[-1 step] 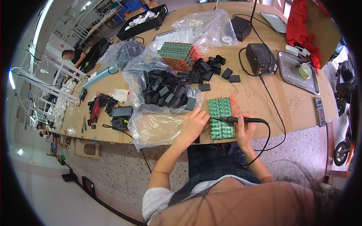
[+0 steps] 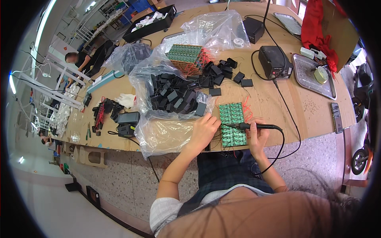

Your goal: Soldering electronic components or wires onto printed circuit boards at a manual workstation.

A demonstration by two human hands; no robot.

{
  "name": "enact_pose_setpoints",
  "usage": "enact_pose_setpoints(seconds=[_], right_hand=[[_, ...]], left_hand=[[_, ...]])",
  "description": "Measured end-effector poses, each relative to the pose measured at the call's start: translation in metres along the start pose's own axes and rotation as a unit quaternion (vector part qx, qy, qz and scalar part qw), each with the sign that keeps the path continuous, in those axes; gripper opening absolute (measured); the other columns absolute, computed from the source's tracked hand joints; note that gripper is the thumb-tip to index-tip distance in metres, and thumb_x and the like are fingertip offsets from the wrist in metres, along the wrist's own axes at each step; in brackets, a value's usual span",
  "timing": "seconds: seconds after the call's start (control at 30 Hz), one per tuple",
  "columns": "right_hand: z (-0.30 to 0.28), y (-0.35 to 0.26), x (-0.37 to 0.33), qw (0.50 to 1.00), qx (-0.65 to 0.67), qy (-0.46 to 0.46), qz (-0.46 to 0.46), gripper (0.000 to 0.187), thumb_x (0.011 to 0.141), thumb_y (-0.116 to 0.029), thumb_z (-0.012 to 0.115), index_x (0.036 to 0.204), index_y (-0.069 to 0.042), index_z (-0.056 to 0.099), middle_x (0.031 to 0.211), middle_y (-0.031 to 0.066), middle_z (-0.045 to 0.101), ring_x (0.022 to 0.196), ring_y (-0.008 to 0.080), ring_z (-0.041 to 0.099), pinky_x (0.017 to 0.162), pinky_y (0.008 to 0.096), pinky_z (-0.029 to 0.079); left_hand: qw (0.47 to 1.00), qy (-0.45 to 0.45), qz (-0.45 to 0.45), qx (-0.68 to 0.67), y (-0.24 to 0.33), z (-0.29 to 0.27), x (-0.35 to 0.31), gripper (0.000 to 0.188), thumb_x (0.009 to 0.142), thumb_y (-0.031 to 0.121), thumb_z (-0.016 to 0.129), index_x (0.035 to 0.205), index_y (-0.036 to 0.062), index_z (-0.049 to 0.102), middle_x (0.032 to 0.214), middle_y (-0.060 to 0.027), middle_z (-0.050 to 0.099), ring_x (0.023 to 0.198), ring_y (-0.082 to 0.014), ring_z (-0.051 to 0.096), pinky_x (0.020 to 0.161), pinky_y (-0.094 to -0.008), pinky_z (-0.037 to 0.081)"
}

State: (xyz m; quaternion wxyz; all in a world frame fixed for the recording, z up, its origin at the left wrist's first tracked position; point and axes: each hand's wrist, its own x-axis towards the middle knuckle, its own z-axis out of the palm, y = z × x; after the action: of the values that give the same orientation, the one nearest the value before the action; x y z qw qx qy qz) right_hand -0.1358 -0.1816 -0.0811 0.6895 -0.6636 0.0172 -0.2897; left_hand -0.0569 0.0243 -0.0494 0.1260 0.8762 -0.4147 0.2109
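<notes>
A green circuit board panel [image 2: 232, 113], divided into rows of small boards, lies in front of me near the table's front edge. My right hand [image 2: 258, 135] is closed around the black handle of a soldering iron [image 2: 238, 125], whose tip points left across the panel. At the panel's left edge is my left hand [image 2: 207, 126], its fingers pinched together close to the iron's tip. What sits in that pinch is too small to make out. Thin dark wires show below those fingers, and red wires [image 2: 247, 109] stick out on the panel's right side.
Black plastic cases [image 2: 172, 95] spill from a clear bag left of the panel. Behind them stands a stack of circuit panels [image 2: 184, 57]. A black power unit [image 2: 274, 61], metal tray [image 2: 313, 81] and phone [image 2: 336, 118] are at right. The iron's cable [image 2: 282, 139] loops beside my right forearm.
</notes>
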Motion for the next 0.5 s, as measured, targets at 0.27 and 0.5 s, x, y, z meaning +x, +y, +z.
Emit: enact_pose_setpoints(seconds=[0.27, 0.5], right_hand=[[-0.0006, -0.0004, -0.0012, 0.999, 0.016, -0.009, 0.033, 0.008, 0.102, -0.005, 0.052, 0.097, 0.000, 0.056, 0.097, 0.0043, 0.055, 0.074, 0.0070, 0.051, 0.061, 0.0223, 0.044], [-0.0008, 0.0039, -0.0013, 0.999, 0.013, -0.007, 0.035, 0.008, 0.102, -0.006, 0.052, 0.097, 0.000, 0.056, 0.097, 0.0047, 0.055, 0.075, 0.0071, 0.051, 0.061, 0.0220, 0.043]], left_hand=[[1.000, 0.001, 0.014, 0.023, 0.0040, -0.0039, 0.0023, 0.014, 0.069, 0.006, 0.065, 0.083, 0.0103, 0.064, 0.078, -0.0005, 0.055, 0.080, -0.0186, 0.058, 0.060, -0.0320, 0.050], [0.999, -0.028, 0.014, 0.044, 0.0064, -0.0049, 0.0007, 0.009, 0.073, 0.011, 0.063, 0.081, 0.0088, 0.063, 0.082, -0.0013, 0.054, 0.088, -0.0176, 0.057, 0.069, -0.0295, 0.052]])
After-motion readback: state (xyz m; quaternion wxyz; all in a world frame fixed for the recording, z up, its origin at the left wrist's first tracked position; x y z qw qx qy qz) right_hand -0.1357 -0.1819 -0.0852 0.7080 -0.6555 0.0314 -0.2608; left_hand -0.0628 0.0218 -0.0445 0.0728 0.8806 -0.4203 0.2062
